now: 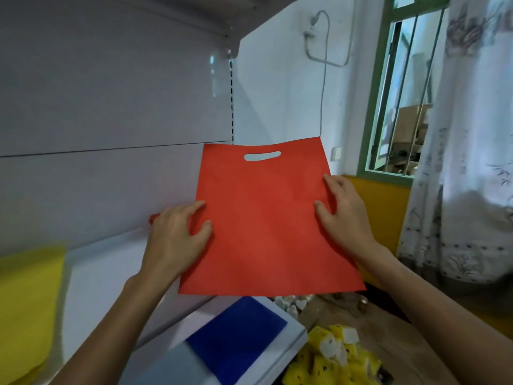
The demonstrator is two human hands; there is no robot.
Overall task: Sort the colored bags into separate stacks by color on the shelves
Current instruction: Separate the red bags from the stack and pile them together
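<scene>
Our left hand [177, 234] grips the left edge of the red bag [266, 218], thumb and forefinger lying on its face. Our right hand [344, 212] pinches the right edge in the same way, a little higher up. We hold the red bag flat and open to view between the two hands, in the air. Its cut-out handle slot [262, 156] is at the top.

Just left of the red bag, behind our left hand, a small red edge [154, 218] shows; we cannot tell what it belongs to. Left of and below the red bag runs a white shelf [111, 273], and at its far left end lies a yellow bag [27, 301]. Below the red bag's lower edge, a blue bag [238, 332] lies flat on a lower shelf [294, 337]. To the lower right of the red bag sits a heap of yellow dotted items [338, 357]. Behind the red bag stands the pale shelf back panel [111, 107]. To its upper right are a white cable [323, 79], a green-framed window [399, 93] and a patterned curtain [472, 134].
</scene>
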